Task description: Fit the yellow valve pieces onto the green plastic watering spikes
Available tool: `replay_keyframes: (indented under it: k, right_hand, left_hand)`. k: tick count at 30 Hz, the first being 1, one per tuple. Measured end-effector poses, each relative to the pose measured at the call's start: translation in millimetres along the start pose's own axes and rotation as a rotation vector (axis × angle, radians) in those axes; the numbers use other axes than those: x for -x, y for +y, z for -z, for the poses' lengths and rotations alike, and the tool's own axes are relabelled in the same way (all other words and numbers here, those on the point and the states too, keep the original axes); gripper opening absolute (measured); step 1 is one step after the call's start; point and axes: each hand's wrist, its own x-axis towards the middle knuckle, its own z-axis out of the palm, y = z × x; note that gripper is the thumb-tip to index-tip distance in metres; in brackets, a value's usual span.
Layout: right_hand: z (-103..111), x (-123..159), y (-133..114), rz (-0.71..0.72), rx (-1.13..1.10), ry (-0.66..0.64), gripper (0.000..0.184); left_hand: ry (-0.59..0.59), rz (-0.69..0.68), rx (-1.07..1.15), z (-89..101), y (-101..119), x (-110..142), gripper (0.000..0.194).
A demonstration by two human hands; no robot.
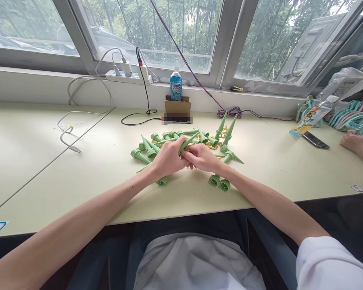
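Observation:
My left hand (pixel 168 158) is closed around a green plastic watering spike (pixel 188 141), its pointed end slanting up to the right. My right hand (pixel 203 156) meets it, fingers pinched at a small yellow piece (pixel 186 150) that is mostly hidden between the hands. More green spikes with threaded caps lie behind and beside the hands, among them a spike (pixel 138 154) on the left. Two spikes stand point up, one of them a spike (pixel 230 129) at the right. Near my right wrist, a threaded cap (pixel 224 185) faces me.
Small yellow parts (pixel 211 146) lie among the spikes. Behind stand a cardboard box (pixel 178 107) and a blue bottle (pixel 176 85). Cables and a power strip (pixel 128 76) are at the back left. Rightward are a phone (pixel 316 140), a tilted bottle (pixel 313 117), hangers (pixel 352 114) and another person's hand (pixel 355 141).

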Motion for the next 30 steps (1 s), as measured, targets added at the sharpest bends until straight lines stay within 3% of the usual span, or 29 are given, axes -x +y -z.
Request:
replay_keyframes:
  k: [30]
  right_hand:
    - [1.8,0.4,0.7,-0.030,-0.003,-0.046,0.029]
  left_hand:
    - [-0.062,0.019,-0.006,-0.8,-1.9,0.3,0.021]
